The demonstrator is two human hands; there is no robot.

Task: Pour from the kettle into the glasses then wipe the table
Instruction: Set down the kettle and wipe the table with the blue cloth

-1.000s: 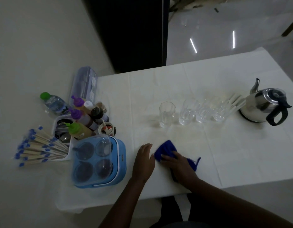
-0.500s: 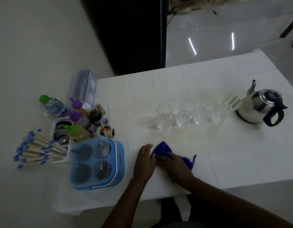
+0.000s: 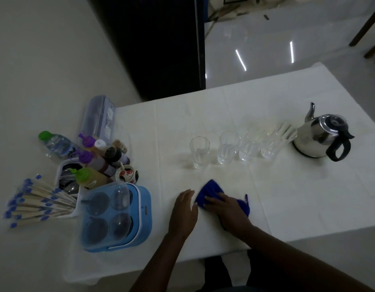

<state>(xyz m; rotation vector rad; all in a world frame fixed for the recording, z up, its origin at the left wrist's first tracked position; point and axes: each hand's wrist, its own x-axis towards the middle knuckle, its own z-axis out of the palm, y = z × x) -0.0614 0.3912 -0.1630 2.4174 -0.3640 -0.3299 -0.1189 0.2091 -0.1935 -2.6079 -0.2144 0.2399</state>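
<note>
A blue cloth lies on the white table near its front edge, pressed flat under my right hand. My left hand rests flat on the table just left of the cloth, its fingers together and touching the cloth's edge. Behind the cloth stands a row of several clear glasses, each with a little water. A steel kettle with a black handle stands at the right end of the row, spout pointing away from me.
At the table's left end stand a blue case of glasses, sauce bottles, a small water bottle, a clear lidded box and a tray with blue-tipped sticks. White spoons lie beside the kettle.
My right hand has slid the blue cloth slightly left, toward my left hand, which has stayed in place.
</note>
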